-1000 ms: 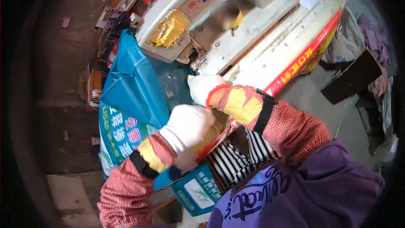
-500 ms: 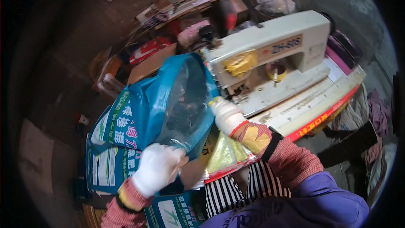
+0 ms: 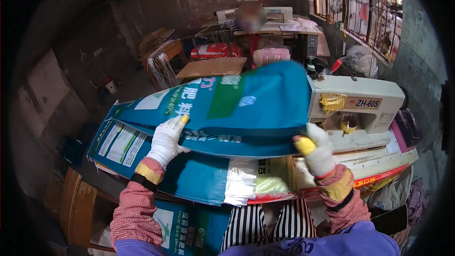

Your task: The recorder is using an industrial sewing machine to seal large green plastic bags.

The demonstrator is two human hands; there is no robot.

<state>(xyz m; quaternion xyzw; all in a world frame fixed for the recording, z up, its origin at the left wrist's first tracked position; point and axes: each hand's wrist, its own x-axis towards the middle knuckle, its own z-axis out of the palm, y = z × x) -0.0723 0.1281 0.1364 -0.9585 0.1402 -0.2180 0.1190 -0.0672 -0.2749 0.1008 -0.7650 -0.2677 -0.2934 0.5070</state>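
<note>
A teal printed sack (image 3: 265,99) stretches between my hands, raised over the work surface, its right end reaching the sewing machine (image 3: 374,95). My left hand (image 3: 167,142), in a white glove with a yellow fingertip, is closed on the sack's near edge. The right hand (image 3: 318,150), gloved too and with yellow on the fingers, grips the near right corner; some of its fingers are blurred. Below the held sack lies a stack of similar teal sacks (image 3: 194,175), with clear plastic edges at its right. The machine's needle area is partly hidden behind the sack.
More teal sacks (image 3: 189,227) lie low by my striped trousers (image 3: 244,227). A brown board (image 3: 211,67), a red sack (image 3: 215,50) and a pink bundle (image 3: 271,56) sit beyond. Farther back stands another sewing machine (image 3: 279,15). A barred window (image 3: 355,4) is at right.
The sack's mouth stood open toward me; now the sack is spread sideways with its printed face up. My hands have moved farther apart. The view has turned and lifted.
</note>
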